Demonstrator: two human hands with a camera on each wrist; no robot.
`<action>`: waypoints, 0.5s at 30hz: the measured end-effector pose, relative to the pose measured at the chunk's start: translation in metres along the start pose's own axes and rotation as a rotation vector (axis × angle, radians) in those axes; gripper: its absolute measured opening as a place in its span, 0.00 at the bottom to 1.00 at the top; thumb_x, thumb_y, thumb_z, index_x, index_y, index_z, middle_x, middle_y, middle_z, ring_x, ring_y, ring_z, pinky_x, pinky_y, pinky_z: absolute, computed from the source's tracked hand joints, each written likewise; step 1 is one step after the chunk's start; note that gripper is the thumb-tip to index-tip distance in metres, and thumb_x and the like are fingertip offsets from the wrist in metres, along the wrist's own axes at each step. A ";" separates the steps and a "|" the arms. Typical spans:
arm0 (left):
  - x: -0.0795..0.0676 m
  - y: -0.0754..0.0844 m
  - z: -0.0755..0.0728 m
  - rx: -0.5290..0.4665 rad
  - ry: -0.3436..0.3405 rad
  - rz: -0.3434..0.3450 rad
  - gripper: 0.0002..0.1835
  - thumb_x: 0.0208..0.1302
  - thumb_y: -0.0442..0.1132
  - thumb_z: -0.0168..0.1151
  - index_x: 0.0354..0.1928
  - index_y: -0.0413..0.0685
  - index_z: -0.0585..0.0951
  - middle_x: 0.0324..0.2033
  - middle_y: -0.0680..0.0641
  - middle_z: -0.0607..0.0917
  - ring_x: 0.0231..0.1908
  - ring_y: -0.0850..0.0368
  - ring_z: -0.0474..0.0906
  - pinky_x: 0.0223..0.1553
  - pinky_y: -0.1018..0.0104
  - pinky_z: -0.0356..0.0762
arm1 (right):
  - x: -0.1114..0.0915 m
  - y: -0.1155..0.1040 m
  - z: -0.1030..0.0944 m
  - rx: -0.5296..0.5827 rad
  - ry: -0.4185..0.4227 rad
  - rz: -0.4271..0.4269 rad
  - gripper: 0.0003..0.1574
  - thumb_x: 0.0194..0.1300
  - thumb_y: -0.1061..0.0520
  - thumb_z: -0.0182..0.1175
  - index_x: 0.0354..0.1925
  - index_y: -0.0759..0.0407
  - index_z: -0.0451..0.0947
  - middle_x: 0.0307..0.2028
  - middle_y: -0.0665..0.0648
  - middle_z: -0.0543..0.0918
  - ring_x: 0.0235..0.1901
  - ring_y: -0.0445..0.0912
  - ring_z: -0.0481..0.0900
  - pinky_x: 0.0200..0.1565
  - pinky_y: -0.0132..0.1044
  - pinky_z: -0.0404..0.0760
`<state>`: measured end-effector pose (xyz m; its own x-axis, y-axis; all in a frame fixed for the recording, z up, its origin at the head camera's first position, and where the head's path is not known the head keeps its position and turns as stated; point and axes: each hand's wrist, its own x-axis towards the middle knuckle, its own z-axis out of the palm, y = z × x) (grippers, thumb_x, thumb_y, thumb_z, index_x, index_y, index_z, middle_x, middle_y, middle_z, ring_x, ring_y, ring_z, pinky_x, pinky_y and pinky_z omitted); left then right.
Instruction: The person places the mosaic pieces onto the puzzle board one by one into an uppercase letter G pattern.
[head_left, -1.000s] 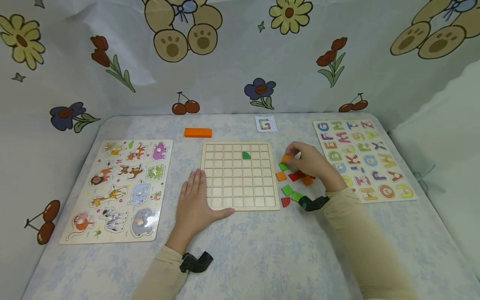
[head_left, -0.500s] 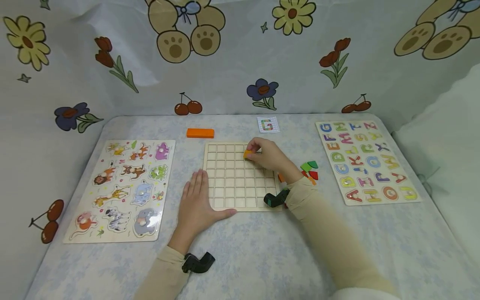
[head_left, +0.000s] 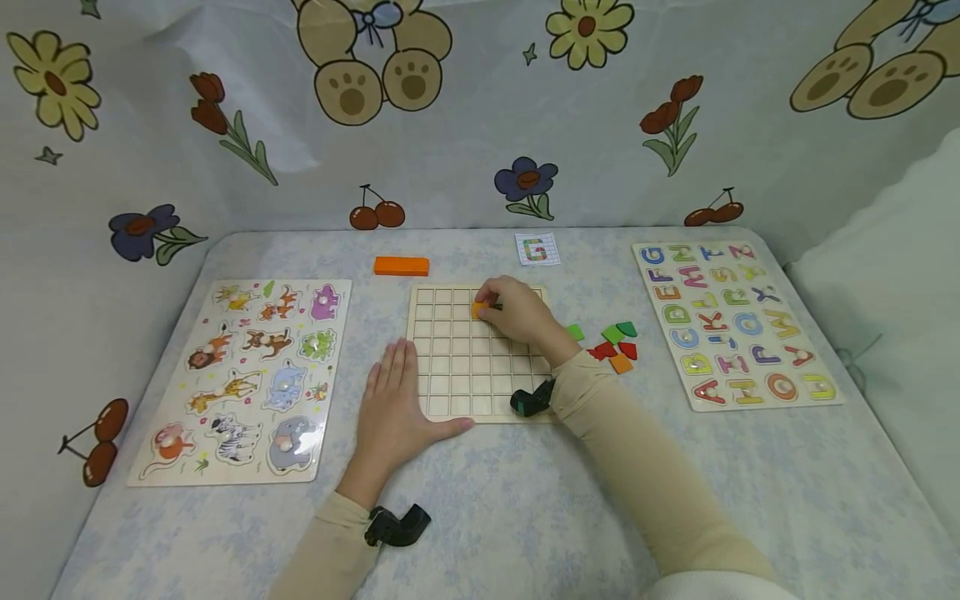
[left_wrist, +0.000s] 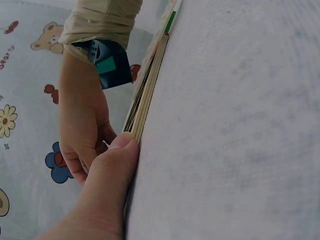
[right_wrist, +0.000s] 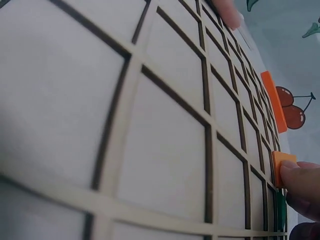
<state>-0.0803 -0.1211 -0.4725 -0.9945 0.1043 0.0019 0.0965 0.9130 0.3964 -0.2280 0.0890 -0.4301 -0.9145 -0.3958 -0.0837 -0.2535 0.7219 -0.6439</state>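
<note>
A wooden grid board (head_left: 457,379) lies on the table. My left hand (head_left: 390,417) rests at its lower left corner, fingers straight along the left side and thumb along the near edge. In the left wrist view that thumb (left_wrist: 117,155) touches the board's edge. Over the far row of squares, my right hand (head_left: 521,312) pinches an orange square tile (head_left: 477,310) between thumb and fingertips. The right wrist view has the orange tile (right_wrist: 284,167) standing at the grid, just beside a green tile (right_wrist: 281,210) in its square. My right fingers partly hide both tiles.
Loose tiles, among them an orange square (head_left: 621,363) and a green one (head_left: 612,333), lie right of the board. Behind it are a card with a G pattern (head_left: 537,249) and an orange bar (head_left: 401,266). An animal puzzle (head_left: 251,408) flanks the left, an alphabet board (head_left: 723,362) the right.
My right hand has picked the orange tile from the loose pile and carried it left to the board's far row, moving slightly further left lately. My left hand has stayed in place.
</note>
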 end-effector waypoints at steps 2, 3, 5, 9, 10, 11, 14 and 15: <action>0.000 0.000 0.000 0.001 0.002 0.002 0.79 0.35 0.88 0.57 0.79 0.41 0.42 0.79 0.42 0.44 0.79 0.46 0.38 0.78 0.46 0.42 | 0.000 0.001 0.001 -0.027 0.000 -0.003 0.09 0.70 0.53 0.62 0.47 0.51 0.81 0.46 0.52 0.79 0.48 0.48 0.77 0.53 0.44 0.77; 0.000 0.000 0.000 0.002 0.003 0.003 0.79 0.35 0.88 0.57 0.79 0.41 0.42 0.79 0.42 0.44 0.79 0.46 0.38 0.78 0.46 0.42 | -0.001 0.001 0.001 -0.040 0.002 -0.007 0.10 0.70 0.52 0.62 0.47 0.51 0.81 0.47 0.52 0.78 0.48 0.48 0.77 0.53 0.44 0.78; 0.000 0.000 0.000 0.002 0.002 0.004 0.79 0.35 0.88 0.57 0.79 0.41 0.42 0.79 0.42 0.44 0.79 0.46 0.38 0.78 0.46 0.42 | -0.002 0.001 0.000 -0.057 0.001 -0.004 0.11 0.70 0.52 0.62 0.49 0.52 0.83 0.48 0.52 0.78 0.48 0.48 0.78 0.54 0.44 0.78; 0.000 0.000 0.000 0.003 -0.001 0.001 0.79 0.35 0.88 0.57 0.79 0.41 0.41 0.79 0.42 0.43 0.79 0.46 0.38 0.78 0.45 0.41 | -0.006 0.001 -0.001 -0.081 -0.009 0.005 0.15 0.69 0.51 0.62 0.52 0.52 0.84 0.50 0.52 0.77 0.48 0.48 0.78 0.53 0.44 0.78; 0.000 0.000 0.000 0.002 -0.001 0.001 0.79 0.35 0.88 0.57 0.79 0.41 0.41 0.79 0.42 0.43 0.79 0.46 0.38 0.78 0.45 0.41 | -0.007 0.001 -0.001 -0.085 -0.012 0.007 0.16 0.69 0.51 0.62 0.53 0.51 0.84 0.50 0.52 0.76 0.47 0.48 0.78 0.52 0.44 0.78; 0.000 0.000 0.000 0.002 0.000 0.001 0.79 0.35 0.88 0.57 0.79 0.41 0.42 0.79 0.41 0.43 0.79 0.46 0.38 0.78 0.45 0.41 | -0.008 0.002 -0.002 -0.091 -0.014 0.006 0.16 0.69 0.51 0.62 0.54 0.51 0.84 0.51 0.51 0.76 0.46 0.48 0.77 0.50 0.43 0.78; 0.000 0.000 0.001 0.003 0.003 0.002 0.79 0.35 0.88 0.56 0.79 0.41 0.42 0.79 0.41 0.43 0.79 0.46 0.38 0.78 0.45 0.42 | -0.013 0.005 -0.006 -0.109 -0.014 -0.008 0.18 0.70 0.52 0.62 0.57 0.49 0.83 0.52 0.51 0.75 0.44 0.47 0.77 0.47 0.42 0.78; 0.000 0.000 0.001 0.002 0.003 0.001 0.79 0.35 0.88 0.56 0.79 0.41 0.42 0.79 0.41 0.43 0.79 0.46 0.38 0.78 0.45 0.42 | -0.016 0.006 -0.008 -0.102 -0.013 -0.008 0.20 0.70 0.53 0.61 0.59 0.49 0.81 0.52 0.51 0.75 0.44 0.47 0.77 0.47 0.42 0.78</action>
<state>-0.0806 -0.1209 -0.4734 -0.9945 0.1043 0.0055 0.0980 0.9138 0.3942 -0.2173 0.1046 -0.4266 -0.9081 -0.4091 -0.0891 -0.2927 0.7725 -0.5636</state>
